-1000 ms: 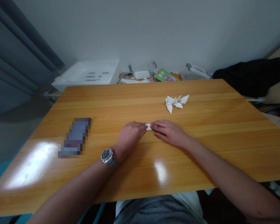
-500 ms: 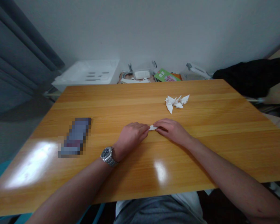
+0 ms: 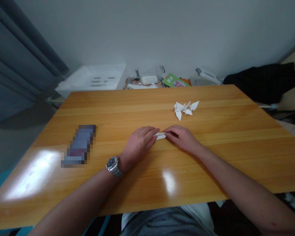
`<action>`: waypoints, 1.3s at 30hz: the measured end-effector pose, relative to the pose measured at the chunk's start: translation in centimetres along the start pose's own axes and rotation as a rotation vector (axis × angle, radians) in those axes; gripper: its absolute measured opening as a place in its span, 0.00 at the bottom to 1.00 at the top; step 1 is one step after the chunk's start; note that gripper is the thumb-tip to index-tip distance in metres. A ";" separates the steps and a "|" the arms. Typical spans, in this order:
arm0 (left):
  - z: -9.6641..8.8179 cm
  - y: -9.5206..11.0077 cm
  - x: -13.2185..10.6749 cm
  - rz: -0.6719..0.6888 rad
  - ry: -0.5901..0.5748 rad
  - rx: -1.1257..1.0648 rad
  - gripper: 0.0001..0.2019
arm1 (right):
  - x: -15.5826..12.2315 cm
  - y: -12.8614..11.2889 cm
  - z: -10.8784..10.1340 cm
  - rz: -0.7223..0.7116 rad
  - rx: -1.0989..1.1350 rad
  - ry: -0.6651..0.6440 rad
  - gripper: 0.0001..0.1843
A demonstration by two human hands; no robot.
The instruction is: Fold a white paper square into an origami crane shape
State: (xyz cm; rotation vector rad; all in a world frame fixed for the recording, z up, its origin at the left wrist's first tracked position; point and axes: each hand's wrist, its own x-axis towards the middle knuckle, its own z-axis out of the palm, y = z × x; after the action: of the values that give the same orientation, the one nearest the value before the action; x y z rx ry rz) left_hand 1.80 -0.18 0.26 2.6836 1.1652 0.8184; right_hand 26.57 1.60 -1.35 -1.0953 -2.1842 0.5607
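A small strip of folded white paper (image 3: 161,136) sits between my two hands, just above or on the wooden table (image 3: 127,190). My left hand (image 3: 141,141), with a metal watch (image 3: 114,166) on its wrist, pinches the paper's left end. At the right end, the fingertips of my right hand (image 3: 182,136) are closed on it too. My fingers hide both ends of the paper. Beyond my right hand lie several folded white paper pieces (image 3: 185,108), pointed like origami birds, clustered together.
To the left on the table lies a blurred-out phone-like device (image 3: 81,144). Behind the far edge are a white plastic tray (image 3: 98,77), a green booklet (image 3: 174,80) and assorted clutter. A black cloth (image 3: 260,80) is heaped at the far right.
My fingers have shifted slightly on the folded paper, and more of it shows between them. My right fingertips have moved a little to the right. The cluster of paper pieces stays put.
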 end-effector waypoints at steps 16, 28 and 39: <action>0.8 -0.3 -0.3 0.067 -0.165 0.031 0.16 | 0.3 1.2 0.4 0.002 -0.058 0.061 0.10; 0.4 0.5 -0.1 0.049 -0.214 0.095 0.19 | 0.3 0.5 0.1 -0.052 -0.091 0.112 0.11; 0.7 0.6 -0.4 0.004 -0.199 0.050 0.20 | 0.2 -0.1 0.3 -0.076 -0.092 0.044 0.09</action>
State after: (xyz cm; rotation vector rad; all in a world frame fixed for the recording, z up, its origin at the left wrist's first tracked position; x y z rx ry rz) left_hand 2.32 -0.79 -0.32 2.7314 1.1480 0.5148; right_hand 26.20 1.70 -1.46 -1.0566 -2.2224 0.4025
